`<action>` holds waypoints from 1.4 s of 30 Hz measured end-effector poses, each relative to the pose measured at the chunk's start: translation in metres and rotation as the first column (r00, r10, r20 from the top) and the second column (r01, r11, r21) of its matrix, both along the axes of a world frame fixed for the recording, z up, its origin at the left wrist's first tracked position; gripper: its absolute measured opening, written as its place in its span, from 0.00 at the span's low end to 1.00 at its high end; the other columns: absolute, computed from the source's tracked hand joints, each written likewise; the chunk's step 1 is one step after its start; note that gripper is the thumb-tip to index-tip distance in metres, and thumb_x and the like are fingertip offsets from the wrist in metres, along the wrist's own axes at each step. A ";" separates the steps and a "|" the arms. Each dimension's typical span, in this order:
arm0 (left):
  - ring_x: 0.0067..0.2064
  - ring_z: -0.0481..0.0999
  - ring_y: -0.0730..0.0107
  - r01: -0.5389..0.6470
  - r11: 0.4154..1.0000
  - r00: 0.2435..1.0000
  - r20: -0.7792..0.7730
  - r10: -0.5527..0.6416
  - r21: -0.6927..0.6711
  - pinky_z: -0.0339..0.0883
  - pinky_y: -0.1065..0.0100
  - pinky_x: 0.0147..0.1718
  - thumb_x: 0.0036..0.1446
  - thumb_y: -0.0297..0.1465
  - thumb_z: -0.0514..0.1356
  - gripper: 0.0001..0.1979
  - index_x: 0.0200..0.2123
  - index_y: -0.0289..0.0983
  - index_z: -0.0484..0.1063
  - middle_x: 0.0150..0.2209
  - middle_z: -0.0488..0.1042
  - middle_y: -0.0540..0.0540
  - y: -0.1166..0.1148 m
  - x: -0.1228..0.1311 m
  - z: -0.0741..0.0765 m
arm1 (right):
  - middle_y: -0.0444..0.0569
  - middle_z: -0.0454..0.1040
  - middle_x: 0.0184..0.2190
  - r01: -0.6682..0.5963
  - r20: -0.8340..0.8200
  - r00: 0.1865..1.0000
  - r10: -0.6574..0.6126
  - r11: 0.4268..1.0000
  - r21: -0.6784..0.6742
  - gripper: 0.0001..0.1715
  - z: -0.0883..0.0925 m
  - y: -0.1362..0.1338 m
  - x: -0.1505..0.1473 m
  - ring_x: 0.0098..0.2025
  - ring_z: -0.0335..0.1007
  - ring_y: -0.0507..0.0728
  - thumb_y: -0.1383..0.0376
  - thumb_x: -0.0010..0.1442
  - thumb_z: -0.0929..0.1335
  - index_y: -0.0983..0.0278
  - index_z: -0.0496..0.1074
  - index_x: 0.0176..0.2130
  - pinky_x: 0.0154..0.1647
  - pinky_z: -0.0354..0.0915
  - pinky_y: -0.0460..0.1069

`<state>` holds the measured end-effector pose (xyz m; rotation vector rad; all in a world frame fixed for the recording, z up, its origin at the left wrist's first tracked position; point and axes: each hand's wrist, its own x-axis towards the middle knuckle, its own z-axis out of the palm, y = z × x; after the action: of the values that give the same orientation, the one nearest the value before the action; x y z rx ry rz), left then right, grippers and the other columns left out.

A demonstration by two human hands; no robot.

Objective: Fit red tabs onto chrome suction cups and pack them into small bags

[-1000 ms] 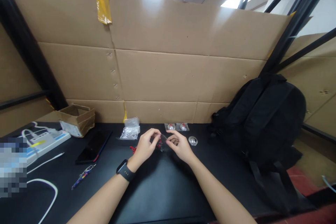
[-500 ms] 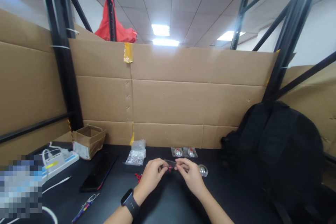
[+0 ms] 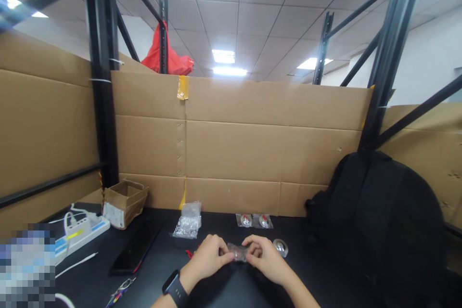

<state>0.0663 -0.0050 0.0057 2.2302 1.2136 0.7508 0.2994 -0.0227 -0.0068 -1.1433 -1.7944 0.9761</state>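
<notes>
Between my two hands is a small clear plastic bag (image 3: 238, 252) with something reddish inside; its exact contents cannot be made out. My left hand (image 3: 210, 256), with a dark watch on the wrist, pinches the bag's left side between thumb and fingers. On the opposite side my right hand (image 3: 265, 257) grips the bag's edge, fingers curled. Some red cord-like pieces (image 3: 189, 253) lie partly hidden behind my left hand. A round, shiny silver item (image 3: 280, 248) rests just beyond my right hand. Farther back lie two clear packets, a left one (image 3: 246, 221) and a right one (image 3: 264, 221), each with a round item.
Clear plastic bags (image 3: 188, 221) are stacked left of centre. At left are a cardboard box (image 3: 124, 202), a power strip (image 3: 83, 236), a dark phone (image 3: 135, 250) and a keyring (image 3: 122, 291). A black backpack (image 3: 382, 221) fills the right. Cardboard panels (image 3: 234, 149) close off the back.
The bag now lies flatter between both hands, its reddish contents enclosed in view. My fingers have shifted on its sides. The whole view has tilted up slightly.
</notes>
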 end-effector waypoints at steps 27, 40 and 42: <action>0.49 0.72 0.54 -0.054 0.985 0.967 -0.237 0.092 0.162 0.58 0.56 0.49 0.65 0.44 0.52 0.18 0.42 0.43 0.79 0.44 0.75 0.42 -0.020 0.007 0.001 | 0.51 0.70 0.46 -0.034 0.532 0.844 -0.061 0.985 0.167 0.39 0.002 -0.014 -0.006 0.51 0.69 0.58 0.76 0.50 0.61 0.56 0.71 0.59 0.56 0.61 0.49; 0.51 0.69 0.52 -0.012 0.986 0.968 -0.244 0.053 0.167 0.58 0.53 0.50 0.57 0.35 0.60 0.14 0.47 0.43 0.76 0.48 0.74 0.42 -0.016 0.006 -0.006 | 0.51 0.72 0.51 0.059 0.525 0.829 -0.194 0.963 0.263 0.14 -0.010 -0.001 -0.007 0.54 0.66 0.65 0.56 0.62 0.66 0.49 0.77 0.47 0.52 0.62 0.57; 0.51 0.70 0.53 -0.033 0.985 0.973 -0.220 0.070 0.168 0.58 0.53 0.50 0.59 0.34 0.58 0.12 0.45 0.43 0.76 0.47 0.76 0.42 -0.014 0.006 -0.008 | 0.50 0.74 0.49 0.062 0.498 0.848 -0.181 0.967 0.246 0.14 -0.009 0.001 -0.006 0.53 0.67 0.65 0.53 0.64 0.65 0.50 0.78 0.44 0.52 0.62 0.58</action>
<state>0.0721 -0.0187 -0.0024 2.4821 1.3650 0.6508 0.2932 -0.0219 -0.0158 -1.4482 -2.1497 0.3875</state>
